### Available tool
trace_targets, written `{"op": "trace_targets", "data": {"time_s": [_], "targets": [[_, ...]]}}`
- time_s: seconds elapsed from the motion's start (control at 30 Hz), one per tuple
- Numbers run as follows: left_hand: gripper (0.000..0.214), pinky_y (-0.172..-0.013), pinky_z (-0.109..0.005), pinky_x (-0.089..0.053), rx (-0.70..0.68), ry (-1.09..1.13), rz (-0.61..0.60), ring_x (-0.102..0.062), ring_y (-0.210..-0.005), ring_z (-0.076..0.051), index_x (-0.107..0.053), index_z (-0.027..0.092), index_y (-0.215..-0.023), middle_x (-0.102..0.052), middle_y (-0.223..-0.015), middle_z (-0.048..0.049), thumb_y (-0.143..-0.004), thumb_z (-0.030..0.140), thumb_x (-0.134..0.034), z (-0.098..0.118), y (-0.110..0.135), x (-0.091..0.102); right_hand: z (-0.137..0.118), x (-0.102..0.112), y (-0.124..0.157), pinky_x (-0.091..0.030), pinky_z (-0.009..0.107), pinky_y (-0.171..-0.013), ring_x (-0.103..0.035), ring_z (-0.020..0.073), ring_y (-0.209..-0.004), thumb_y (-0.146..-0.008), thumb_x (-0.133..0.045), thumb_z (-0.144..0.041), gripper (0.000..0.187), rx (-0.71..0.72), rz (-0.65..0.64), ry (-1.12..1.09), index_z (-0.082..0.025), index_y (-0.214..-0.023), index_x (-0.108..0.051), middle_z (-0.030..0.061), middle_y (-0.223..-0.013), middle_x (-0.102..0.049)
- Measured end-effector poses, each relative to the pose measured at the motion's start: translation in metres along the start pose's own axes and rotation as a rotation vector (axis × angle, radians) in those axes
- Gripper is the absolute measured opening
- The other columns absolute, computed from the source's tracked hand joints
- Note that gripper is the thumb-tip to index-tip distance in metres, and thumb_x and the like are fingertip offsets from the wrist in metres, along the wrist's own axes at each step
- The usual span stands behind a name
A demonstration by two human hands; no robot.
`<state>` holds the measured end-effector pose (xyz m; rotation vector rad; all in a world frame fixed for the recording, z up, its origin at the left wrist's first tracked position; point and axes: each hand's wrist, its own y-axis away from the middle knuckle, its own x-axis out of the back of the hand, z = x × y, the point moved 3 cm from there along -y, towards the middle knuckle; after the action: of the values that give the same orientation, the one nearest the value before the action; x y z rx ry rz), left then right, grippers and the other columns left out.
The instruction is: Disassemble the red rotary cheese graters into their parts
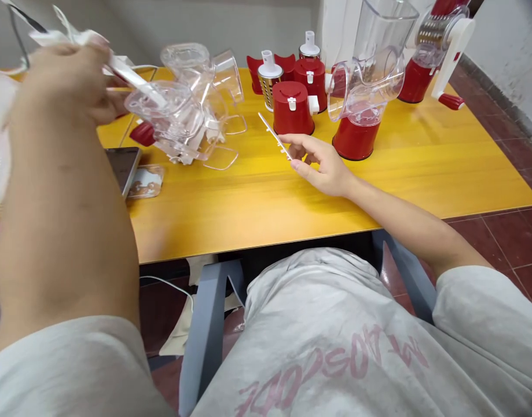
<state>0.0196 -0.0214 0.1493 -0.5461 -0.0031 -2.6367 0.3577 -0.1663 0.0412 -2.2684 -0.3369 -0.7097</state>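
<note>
- Bright, diffuse light covered the tabletop (257, 214).
- Shade darkened the space beneath it toward eight o'clock.
- Highlights glinted on clear plastic housings (185, 110) between ten and eleven.
- The left hand (70, 75), toward ten, looked soft.
- Wide-angle stretching enlarged the left forearm (66, 202) at nine.

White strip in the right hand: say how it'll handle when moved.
The white strip looks fairly stiff, straight though the right hand grips only one end. Being thin, it is probably light. Its small projecting tabs might snag.
</note>
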Motion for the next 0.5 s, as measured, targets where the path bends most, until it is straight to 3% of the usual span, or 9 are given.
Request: {"op": "trace_targets", "data": {"time_s": [0.07,0.13,0.23,0.3,0.43,0.5], "targets": [[0.051,-0.121,-0.054,-0.063,0.022,-0.072,-0.024,-0.067,-0.075,-0.003,-0.05,0.014,-0.088,-0.061,-0.09,0.0078,-0.117,0.048,-0.075,-0.003,-0.008,-0.011,-0.002,0.0,0.0,-0.06,0.025,-0.102,-0.065,0.0106,-0.114,-0.119,-0.037,-0.052,0.061,-0.002,-0.034,0.03,-0.01,-0.161,-0.05,0.0106,-0.132,-0.069],[0.057,-0.128,-0.057,-0.055,0.011,-0.145,-0.005,-0.066,-0.079,-0.005,-0.054,0.013,-0.083,-0.06,-0.082,0.0091,-0.112,0.055,-0.082,-0.003,-0.008,-0.018,-0.003,0.0,0.001,-0.06,0.024,-0.101,-0.065,0.0107,-0.114,-0.12,-0.035,-0.051,0.06,0.0,-0.061,0.058,-0.011,-0.162,-0.049,0.0105,-0.133,-0.069],[0.053,-0.13,-0.064,-0.05,0.085,-0.219,0.069,-0.067,-0.086,-0.01,-0.058,0.012,-0.076,-0.056,-0.066,0.01,-0.108,0.04,-0.09,-0.004,-0.004,-0.026,-0.004,-0.001,0.0,-0.059,0.023,-0.099,-0.065,0.01,-0.114,-0.12,-0.035,-0.05,0.059,0.01,-0.076,0.063,-0.011,-0.162,-0.049,0.0101,-0.132,-0.069],[0.053,-0.129,-0.063,-0.052,0.123,-0.246,0.115,-0.063,-0.083,-0.01,-0.056,0.014,-0.072,-0.051,-0.06,0.0125,-0.105,0.032,-0.093,-0.006,-0.006,-0.031,-0.005,-0.001,0.0,-0.058,0.022,-0.1,-0.065,0.0092,-0.113,-0.12,-0.038,-0.049,0.058,0.015,-0.072,0.039,-0.011,-0.161,-0.051,0.0094,-0.129,-0.069],[0.06,-0.126,-0.052,-0.057,0.069,-0.249,0.156,-0.048,-0.071,-0.006,-0.046,0.02,-0.072,-0.044,-0.059,0.0185,-0.093,0.014,-0.102,-0.015,-0.021,-0.038,-0.004,-0.003,0.0,-0.058,0.022,-0.099,-0.065,0.0086,-0.11,-0.119,-0.041,-0.05,0.058,0.017,-0.08,0.003,-0.011,-0.159,-0.054,0.009,-0.127,-0.071],[0.057,-0.124,-0.04,-0.058,-0.023,-0.219,0.099,-0.046,-0.073,-0.006,-0.048,0.018,-0.072,-0.041,-0.059,0.0191,-0.09,0.008,-0.102,-0.019,-0.031,-0.038,-0.003,-0.003,0.0,-0.058,0.021,-0.096,-0.065,0.0084,-0.108,-0.119,-0.042,-0.05,0.058,0.01,-0.085,-0.008,-0.011,-0.159,-0.055,0.0088,-0.126,-0.072]]}}
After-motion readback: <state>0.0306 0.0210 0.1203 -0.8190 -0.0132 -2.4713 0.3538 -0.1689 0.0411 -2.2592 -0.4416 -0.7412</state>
